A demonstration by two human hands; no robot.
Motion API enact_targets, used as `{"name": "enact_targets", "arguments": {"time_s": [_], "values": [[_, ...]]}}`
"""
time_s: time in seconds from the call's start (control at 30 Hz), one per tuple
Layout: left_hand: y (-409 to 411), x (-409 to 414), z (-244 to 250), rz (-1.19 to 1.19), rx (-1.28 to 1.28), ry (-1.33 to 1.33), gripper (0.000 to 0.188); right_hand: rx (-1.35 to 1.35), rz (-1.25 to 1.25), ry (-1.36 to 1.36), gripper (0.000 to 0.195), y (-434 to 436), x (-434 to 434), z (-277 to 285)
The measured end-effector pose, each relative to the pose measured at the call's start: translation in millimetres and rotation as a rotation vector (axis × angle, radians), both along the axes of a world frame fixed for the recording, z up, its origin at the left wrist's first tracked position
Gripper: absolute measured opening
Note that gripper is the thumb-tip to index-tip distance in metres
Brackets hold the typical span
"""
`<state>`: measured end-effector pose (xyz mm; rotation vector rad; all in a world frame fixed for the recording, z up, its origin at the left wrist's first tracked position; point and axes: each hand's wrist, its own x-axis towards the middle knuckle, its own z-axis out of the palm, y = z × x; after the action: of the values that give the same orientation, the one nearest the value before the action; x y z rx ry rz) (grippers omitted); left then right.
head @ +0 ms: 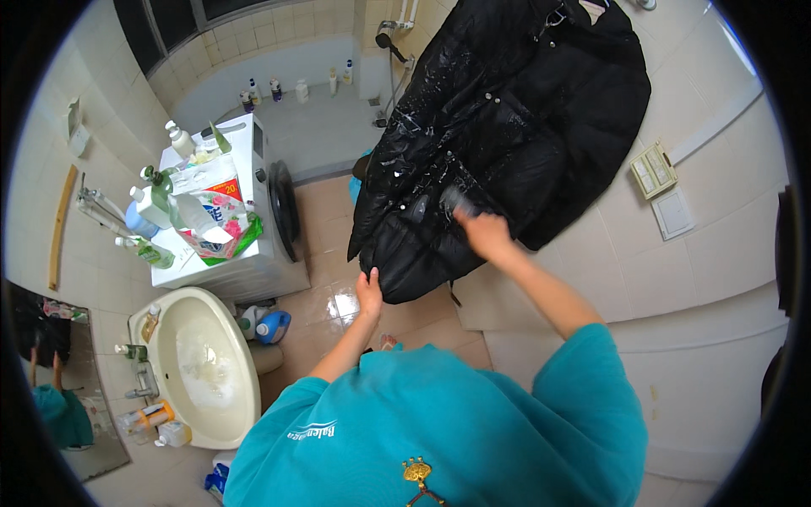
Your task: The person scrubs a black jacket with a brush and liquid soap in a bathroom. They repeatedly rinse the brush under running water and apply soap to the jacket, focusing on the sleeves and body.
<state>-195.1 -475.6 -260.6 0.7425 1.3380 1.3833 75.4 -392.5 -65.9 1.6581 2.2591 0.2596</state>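
Note:
A black puffer jacket hangs in front of me, its shiny shell wet and streaked with white suds. My left hand grips the jacket's lower edge, thumb on top. Against the lower front panel, my right hand holds a small greyish scrubber-like object, blurred too much to name exactly. White foam lies on the fabric around that object. Metal snaps and a ring show near the jacket's top, where the collar runs out of clear view.
To the left stands a front-loading washing machine crowded with bottles and a plastic pack. Nearer me is a washbasin with sudsy water. A blue detergent jug sits on the wet tiled floor. Behind are a handheld shower head and several bottles.

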Motion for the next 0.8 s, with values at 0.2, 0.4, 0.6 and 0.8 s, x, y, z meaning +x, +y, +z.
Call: {"name": "enact_targets", "arguments": {"time_s": [0.2, 0.4, 0.6, 0.8], "values": [[-23.6, -37.7, -10.5, -0.048, 0.024, 0.314, 0.034, 0.731, -0.445, 0.157, 0.053, 105.4, 77.6, 217.7], [-26.7, -32.4, -7.3, -0.099, 0.034, 0.292, 0.033, 0.339, -0.294, 0.183, 0.050, 90.1, 19.9, 53.9], [-9.2, -30.6, 4.9, -0.116, 0.079, 0.271, 0.030, 0.051, 0.086, -0.371, 0.037, 57.3, 11.2, 65.4], [-48.5, -29.4, -1.1, -0.131, 0.049, 0.270, 0.030, 0.696, -0.367, -0.080, 0.053, 128.6, 114.8, 253.0]]}}
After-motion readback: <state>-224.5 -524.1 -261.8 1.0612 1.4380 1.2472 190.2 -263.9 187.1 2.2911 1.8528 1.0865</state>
